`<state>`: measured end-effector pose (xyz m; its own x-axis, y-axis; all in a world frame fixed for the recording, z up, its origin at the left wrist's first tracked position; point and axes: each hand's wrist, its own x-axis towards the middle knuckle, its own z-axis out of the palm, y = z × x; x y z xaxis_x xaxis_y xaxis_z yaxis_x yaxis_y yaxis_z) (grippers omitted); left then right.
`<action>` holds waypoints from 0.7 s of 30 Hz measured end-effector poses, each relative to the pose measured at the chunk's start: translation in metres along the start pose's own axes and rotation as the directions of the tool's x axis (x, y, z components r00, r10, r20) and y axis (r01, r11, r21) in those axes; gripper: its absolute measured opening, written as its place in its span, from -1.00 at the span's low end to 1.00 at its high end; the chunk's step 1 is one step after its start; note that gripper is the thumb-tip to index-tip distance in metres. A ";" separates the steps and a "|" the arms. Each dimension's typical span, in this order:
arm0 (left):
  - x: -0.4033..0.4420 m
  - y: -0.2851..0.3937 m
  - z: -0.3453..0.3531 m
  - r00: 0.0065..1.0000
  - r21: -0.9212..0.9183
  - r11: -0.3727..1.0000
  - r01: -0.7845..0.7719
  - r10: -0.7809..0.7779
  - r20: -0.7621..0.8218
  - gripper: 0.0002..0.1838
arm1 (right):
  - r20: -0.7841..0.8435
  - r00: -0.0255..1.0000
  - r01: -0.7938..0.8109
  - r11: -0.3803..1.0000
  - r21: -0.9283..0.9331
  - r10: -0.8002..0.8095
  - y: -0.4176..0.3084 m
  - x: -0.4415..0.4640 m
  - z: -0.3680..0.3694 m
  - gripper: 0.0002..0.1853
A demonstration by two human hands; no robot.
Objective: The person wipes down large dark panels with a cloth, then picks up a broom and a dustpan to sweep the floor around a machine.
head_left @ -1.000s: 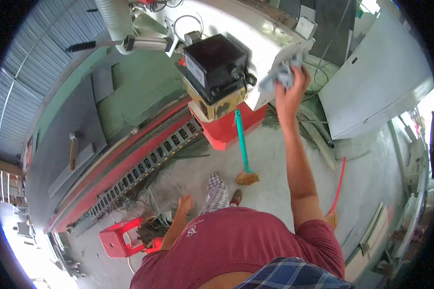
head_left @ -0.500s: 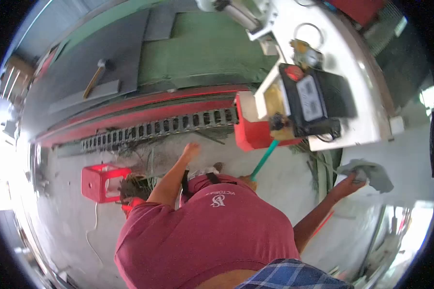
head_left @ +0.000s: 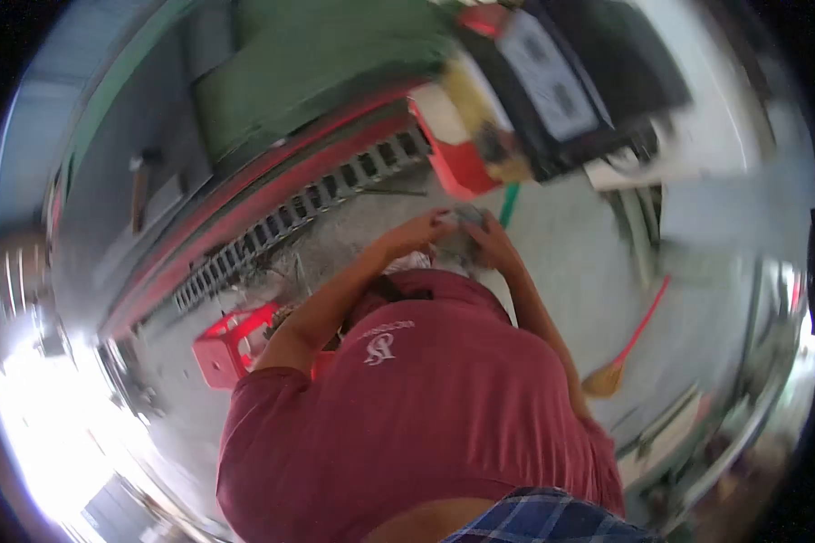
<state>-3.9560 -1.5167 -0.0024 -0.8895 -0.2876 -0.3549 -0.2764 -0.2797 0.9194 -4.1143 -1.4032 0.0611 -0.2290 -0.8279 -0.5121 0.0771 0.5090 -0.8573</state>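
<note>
Head cam, wide-angle, looks fwd & down over wearer's shirt (head_left: 453, 389), close.

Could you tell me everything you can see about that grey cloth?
The grey cloth looks like soft fabric, bunched into a crumpled wad. It is held beyond the front of the maroon shirt, between the left hand and the right hand, both touching it. Fingers cover parts, and blur hides its weave and edges.

Two hands (head_left: 417, 233) (head_left: 493, 246); one cloth (head_left: 465, 224); one stool (head_left: 217, 359); one hammer (head_left: 139, 197); one cable chain (head_left: 313, 199); one red-handled broom (head_left: 604, 380).
</note>
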 end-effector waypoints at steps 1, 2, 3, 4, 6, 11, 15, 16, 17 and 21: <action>0.000 0.006 0.008 0.996 0.011 0.999 0.031 -0.031 0.078 -0.57 | 0.044 0.999 -0.002 0.986 0.164 -0.005 -0.012 -0.006 0.008 -0.44; 0.001 0.025 0.012 0.993 -0.088 0.991 0.100 -0.094 0.069 -0.54 | 0.086 0.996 0.011 0.948 0.317 -0.040 -0.017 -0.006 0.011 -0.41; 0.004 0.035 0.011 0.986 -0.179 0.970 0.165 -0.158 0.053 -0.50 | 0.087 0.993 0.049 0.933 0.355 -0.085 0.004 0.009 0.015 -0.40; 0.012 -0.003 -0.004 0.998 0.047 0.998 0.049 -0.050 0.026 -0.50 | 0.085 0.987 0.090 0.916 0.391 -0.133 0.029 0.023 0.019 -0.39; 0.009 -0.007 -0.028 0.898 0.822 0.428 -0.375 0.389 0.207 -0.52 | 0.113 0.979 0.075 0.814 0.577 -0.170 0.047 0.024 0.021 -0.43; 0.022 0.038 -0.089 0.972 0.668 0.744 0.021 0.142 -0.189 -0.67 | -0.100 0.994 0.089 0.808 0.583 -0.037 0.101 0.006 0.000 -0.48; 0.076 0.059 -0.243 0.900 0.645 0.764 -0.029 0.301 -0.316 -0.70 | -0.161 0.983 0.058 0.681 0.730 0.089 0.137 -0.006 -0.016 -0.51; 0.088 0.069 -0.282 0.860 0.962 0.254 -0.098 0.508 -0.046 -0.70 | -0.179 0.975 0.053 0.653 0.756 0.128 0.146 -0.009 -0.015 -0.52; 0.104 0.096 -0.299 0.890 0.895 0.446 0.005 0.406 -0.207 -0.60 | -0.180 0.976 0.061 0.639 0.767 0.123 0.162 -0.019 -0.021 -0.52; 0.090 0.172 -0.342 0.729 0.181 0.983 0.029 0.103 -0.676 -0.60 | -0.232 0.920 -0.005 0.599 0.801 0.317 0.182 -0.024 -0.014 -0.57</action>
<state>-3.9587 -1.9034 0.0658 -0.4314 -0.8581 -0.2786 -0.3636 -0.1173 0.9241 -4.1081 -1.2873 -0.0815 -0.4110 -0.5457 -0.7302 0.8240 0.1201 -0.5536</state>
